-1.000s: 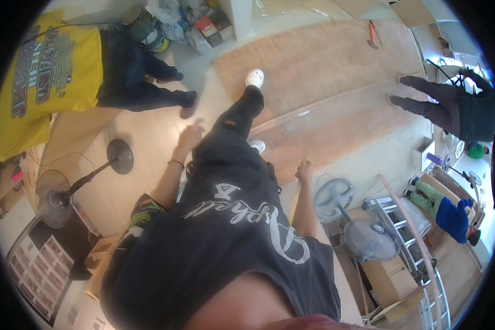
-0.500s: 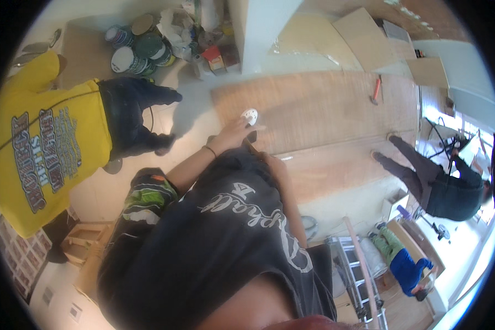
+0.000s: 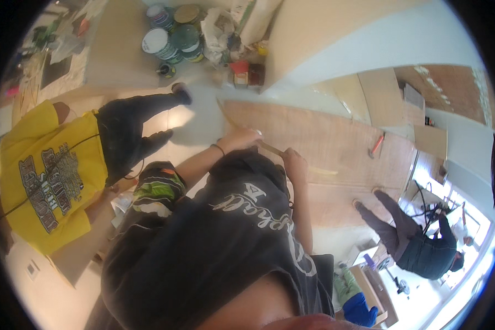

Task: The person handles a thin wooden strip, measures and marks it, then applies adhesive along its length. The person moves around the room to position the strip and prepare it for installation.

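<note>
A narrow tan strip runs between my two hands; its exact kind is unclear. My left hand is closed around its left end, and a bit of something white shows at the fingertips. My right hand is closed on the other end. Past my left hand, a thin yellowish curved strip reaches toward the far edge of the wooden board. A pale yellow strip shows over the board to the right of my right hand. Whether these are all one piece I cannot tell.
A hammer with a red handle lies on the board's right part. Paint buckets and bags stand at the far left. A person in a yellow shirt is at left; another in dark clothes stands at right, beside the board.
My hands have moved apart, with the tan strip now stretched between them. The white round item by my left hand is mostly hidden now. The view has shifted.
</note>
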{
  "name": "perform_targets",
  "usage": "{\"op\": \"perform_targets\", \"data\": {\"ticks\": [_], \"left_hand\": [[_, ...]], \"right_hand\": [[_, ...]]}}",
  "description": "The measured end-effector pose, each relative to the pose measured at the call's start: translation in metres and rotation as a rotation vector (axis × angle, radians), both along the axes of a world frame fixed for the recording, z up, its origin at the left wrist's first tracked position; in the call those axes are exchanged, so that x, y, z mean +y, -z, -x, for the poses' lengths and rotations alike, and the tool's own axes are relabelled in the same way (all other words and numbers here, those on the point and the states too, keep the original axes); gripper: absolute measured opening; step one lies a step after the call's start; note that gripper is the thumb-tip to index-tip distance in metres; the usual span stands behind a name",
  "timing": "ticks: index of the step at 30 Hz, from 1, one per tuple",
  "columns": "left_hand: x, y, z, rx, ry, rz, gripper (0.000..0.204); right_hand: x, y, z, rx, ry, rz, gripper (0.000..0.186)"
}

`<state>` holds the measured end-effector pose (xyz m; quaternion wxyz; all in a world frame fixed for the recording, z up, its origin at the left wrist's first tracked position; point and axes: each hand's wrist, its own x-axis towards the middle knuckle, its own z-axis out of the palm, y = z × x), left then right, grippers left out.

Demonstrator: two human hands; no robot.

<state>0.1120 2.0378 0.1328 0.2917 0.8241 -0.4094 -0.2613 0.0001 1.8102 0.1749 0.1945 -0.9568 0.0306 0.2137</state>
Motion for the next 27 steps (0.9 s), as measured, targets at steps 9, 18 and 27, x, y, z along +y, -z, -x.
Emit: {"op": "perform_targets", "data": {"ticks": [9, 18, 27], "left_hand": [[0.023, 0.031, 0.006, 0.163, -0.208, 0.104, 0.016], [0.020, 0.057, 0.003, 0.257, -0.208, 0.026, 0.021], [-0.023, 0.053, -0.013, 0.431, 0.013, 0.028, 0.020]], "right_hand": [[-0.006, 0.040, -0.015, -0.013, 0.093, -0.236, 0.016], [0.016, 0.053, 0.014, -0.352, 0.390, -0.345, 0.019], [0.057, 0.026, 0.079, -0.221, 0.756, -0.237, 0.018]]}}
